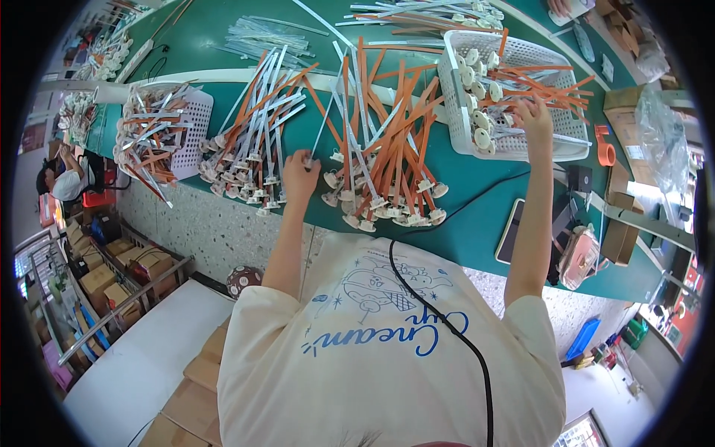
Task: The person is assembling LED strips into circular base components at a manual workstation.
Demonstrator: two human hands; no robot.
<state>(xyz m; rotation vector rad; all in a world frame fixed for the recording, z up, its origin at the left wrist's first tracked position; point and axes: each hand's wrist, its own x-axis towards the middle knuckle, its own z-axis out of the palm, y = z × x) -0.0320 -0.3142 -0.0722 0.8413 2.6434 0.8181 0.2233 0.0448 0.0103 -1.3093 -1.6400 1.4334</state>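
Observation:
My left hand (301, 177) is closed at the green table's front, its fingertips pinching a thin pale strip (319, 138) that slants up and away. On its left lies a pile of orange and silvery strips with white round end pieces (249, 175). To its right is a second, larger pile of orange strips (398, 149) with similar white ends facing me. My right hand (533, 123) reaches into a white perforated basket (458, 123); its fingers are bent and apart over the orange strips (558, 93) there. White round pieces (482, 119) fill the basket's left side.
Another white basket (195, 130) with strips stands at the left. Loose clear strips (261, 37) lie farther back. A phone (510, 231), an orange tape dispenser (605, 145) and a pink pouch (579, 257) are at the right. A black cable (477, 197) crosses the table and my shirt. A person (71, 175) sits far left.

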